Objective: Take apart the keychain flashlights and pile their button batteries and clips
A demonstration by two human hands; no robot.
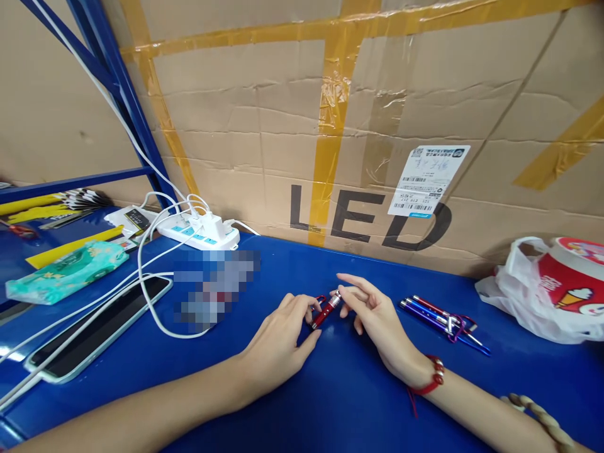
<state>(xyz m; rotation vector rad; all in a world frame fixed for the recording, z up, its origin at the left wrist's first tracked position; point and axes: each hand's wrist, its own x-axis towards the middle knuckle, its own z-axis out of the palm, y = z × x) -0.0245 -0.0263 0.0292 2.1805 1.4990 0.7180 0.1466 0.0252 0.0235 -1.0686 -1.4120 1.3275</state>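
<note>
Between my hands, just above the blue table (349,396), is a small red penlight (326,311) with a silver end, tilted up to the right. My left hand (283,333) pinches its red body between thumb and fingers. The thumb and index finger of my right hand (377,318) close on the silver end; the other fingers are partly curled. A red cord loop (321,298) shows behind the body. Right of my right hand lie several slim metal tubes (427,313), blue and red, with small clips and cords.
A large cardboard box (264,113) marked LED stands along the back. On the left are a power strip (179,231) with trailing white cables, a phone (99,330), a green tissue pack (70,270) and a blurred patch. A red tub (573,277) in a white plastic bag (523,308) stands right.
</note>
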